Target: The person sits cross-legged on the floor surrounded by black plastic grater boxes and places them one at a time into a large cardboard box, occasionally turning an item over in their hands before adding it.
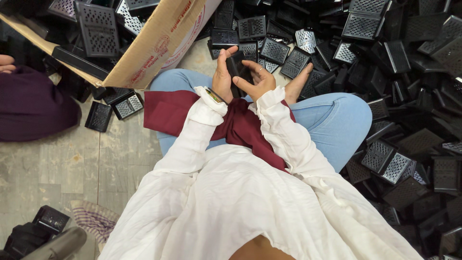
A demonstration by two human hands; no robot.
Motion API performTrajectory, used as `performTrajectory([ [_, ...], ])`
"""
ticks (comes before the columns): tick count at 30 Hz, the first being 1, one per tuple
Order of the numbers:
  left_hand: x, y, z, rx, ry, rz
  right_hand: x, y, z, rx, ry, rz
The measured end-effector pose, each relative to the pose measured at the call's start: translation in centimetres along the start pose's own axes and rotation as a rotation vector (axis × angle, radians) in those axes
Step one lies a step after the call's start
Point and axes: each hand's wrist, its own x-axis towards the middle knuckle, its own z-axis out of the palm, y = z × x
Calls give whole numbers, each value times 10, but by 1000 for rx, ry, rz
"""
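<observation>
I sit cross-legged on the floor in a white top, blue jeans and a dark red scarf. My left hand (223,77) and my right hand (257,82) are raised together over my lap, both closed around one small black plastic part (236,66) held upright between them. A bangle shows on my left wrist. Right beyond my hands lies a big heap of black perforated plastic grille pieces (365,72), spreading along my right side.
A tilted cardboard box (154,45) at upper left holds more black grilles. Two loose grilles (115,108) lie on the tiled floor. Another person's dark purple garment (33,106) sits at far left. A black object and striped cloth (91,221) are at lower left.
</observation>
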Motion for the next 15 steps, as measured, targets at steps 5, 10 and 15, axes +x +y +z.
performTrajectory([
  [5, -14, 9, 6, 49, 2, 25, -8, 5, 10, 97, 18, -59],
  [10, -19, -1, 10, 438, -163, 346, -9, 24, 14, 3, 16, -309],
  [15, -3, 9, 10, -57, -62, 148, 0, 28, -19, 235, 5, 9],
])
